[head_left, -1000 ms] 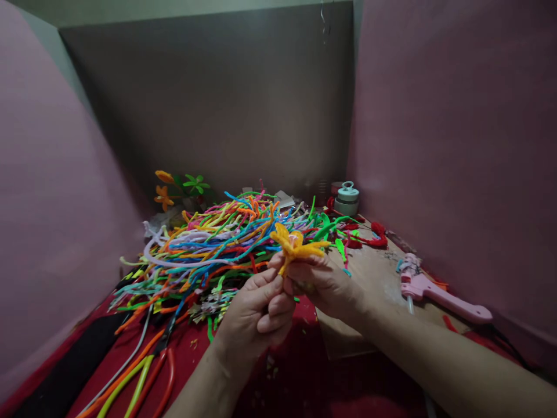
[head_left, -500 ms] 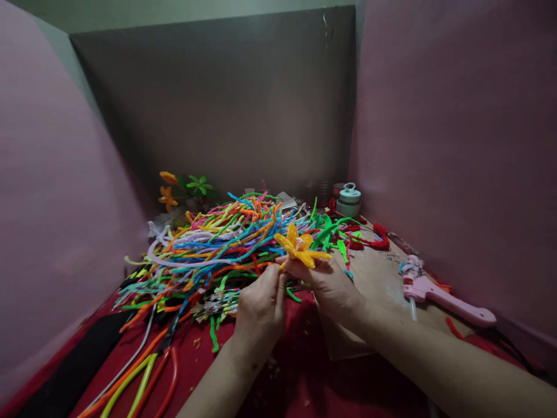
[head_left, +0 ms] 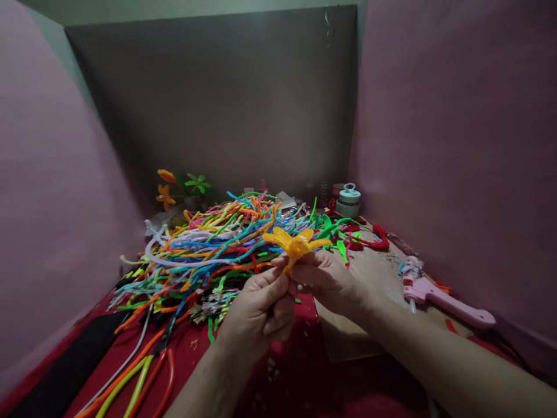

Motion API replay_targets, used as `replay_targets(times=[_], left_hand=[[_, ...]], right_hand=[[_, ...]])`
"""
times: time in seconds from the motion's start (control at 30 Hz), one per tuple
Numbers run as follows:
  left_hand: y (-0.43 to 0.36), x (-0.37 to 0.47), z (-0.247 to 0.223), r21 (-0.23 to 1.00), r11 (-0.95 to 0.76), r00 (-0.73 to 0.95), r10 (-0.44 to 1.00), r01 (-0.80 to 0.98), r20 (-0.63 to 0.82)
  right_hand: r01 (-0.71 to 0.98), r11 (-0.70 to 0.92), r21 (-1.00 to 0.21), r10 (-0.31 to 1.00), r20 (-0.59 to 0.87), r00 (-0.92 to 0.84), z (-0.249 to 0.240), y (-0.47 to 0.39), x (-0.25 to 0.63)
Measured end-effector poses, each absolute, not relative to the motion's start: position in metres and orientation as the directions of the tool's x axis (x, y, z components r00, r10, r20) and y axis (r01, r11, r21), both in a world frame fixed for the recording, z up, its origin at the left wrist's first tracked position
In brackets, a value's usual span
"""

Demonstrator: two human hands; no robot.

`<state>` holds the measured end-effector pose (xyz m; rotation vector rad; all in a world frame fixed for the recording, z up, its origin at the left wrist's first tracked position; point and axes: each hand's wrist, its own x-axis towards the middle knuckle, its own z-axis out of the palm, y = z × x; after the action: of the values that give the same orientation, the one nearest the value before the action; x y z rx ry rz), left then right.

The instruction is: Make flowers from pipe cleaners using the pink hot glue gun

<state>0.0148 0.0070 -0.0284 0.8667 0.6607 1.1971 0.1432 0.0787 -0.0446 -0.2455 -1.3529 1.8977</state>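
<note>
An orange-yellow fuzzy flower point(head_left: 298, 246) with spread petals is held up in front of the pile of pipe cleaners. Its short stem is pinched from below between the thumb and fingers of my left hand point(head_left: 263, 307). From the right, my right hand point(head_left: 333, 281) has its fingers closed at the flower's base, touching the fingertips of my left hand. Behind and to the left lies a large heap of many-coloured pipe cleaners point(head_left: 217, 244).
A pink glue gun point(head_left: 448, 301) lies on a brown board point(head_left: 374, 273) at right. Pliers with red handles point(head_left: 167, 363) rest at lower left on red cloth point(head_left: 300, 360). A mint-green jar point(head_left: 348, 200) and finished flowers point(head_left: 165, 196) stand at the back.
The flower has tilted so its petals face upward and its base shows. My left hand has turned, bringing its curled fingers into view, and my right hand has shifted slightly.
</note>
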Motion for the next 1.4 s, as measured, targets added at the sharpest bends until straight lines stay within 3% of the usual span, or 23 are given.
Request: replay_targets(times=[0.23,0.47,0.57,0.67,0.77,0.87,0.93,1.1,1.4], left_hand=[[0.006,0.013,-0.032,0.775,0.238,0.413,0.91,-0.585,0.033],[0.005,0.011,-0.03,0.807,0.197,0.346,0.938,-0.556,0.009],[0.005,0.01,-0.026,0.825,0.25,0.38,0.924,-0.507,-0.046],[0.005,0.013,-0.022,0.915,0.191,0.277,0.956,-0.356,-0.092],[0.006,0.019,-0.024,0.999,-0.051,-0.02,0.999,0.004,0.051],[0.008,0.021,-0.03,0.873,-0.246,-0.187,0.918,0.422,0.349],[0.008,0.02,-0.033,0.777,-0.289,-0.184,0.871,0.558,0.456],[0.007,0.013,-0.031,0.713,-0.3,-0.155,0.854,0.633,0.496],[0.007,0.014,-0.029,0.677,-0.233,-0.209,0.838,0.698,0.504]], right_hand=[[-0.508,-0.183,-0.842,0.647,0.286,-0.706,-0.036,0.078,0.146],[-0.448,-0.186,-0.874,0.706,0.198,-0.68,-0.034,0.078,0.147],[-0.478,-0.167,-0.862,0.717,0.226,-0.659,-0.037,0.078,0.146],[-0.493,-0.153,-0.857,0.722,0.243,-0.647,-0.041,0.077,0.144],[-0.475,-0.125,-0.871,0.774,0.214,-0.596,-0.045,0.076,0.14],[-0.471,-0.108,-0.876,0.782,0.218,-0.585,-0.043,0.076,0.137],[-0.477,-0.128,-0.87,0.755,0.226,-0.615,-0.04,0.076,0.137],[-0.447,-0.074,-0.891,0.714,0.265,-0.648,-0.034,0.076,0.14],[-0.45,-0.03,-0.892,0.778,0.261,-0.571,-0.031,0.071,0.139]])
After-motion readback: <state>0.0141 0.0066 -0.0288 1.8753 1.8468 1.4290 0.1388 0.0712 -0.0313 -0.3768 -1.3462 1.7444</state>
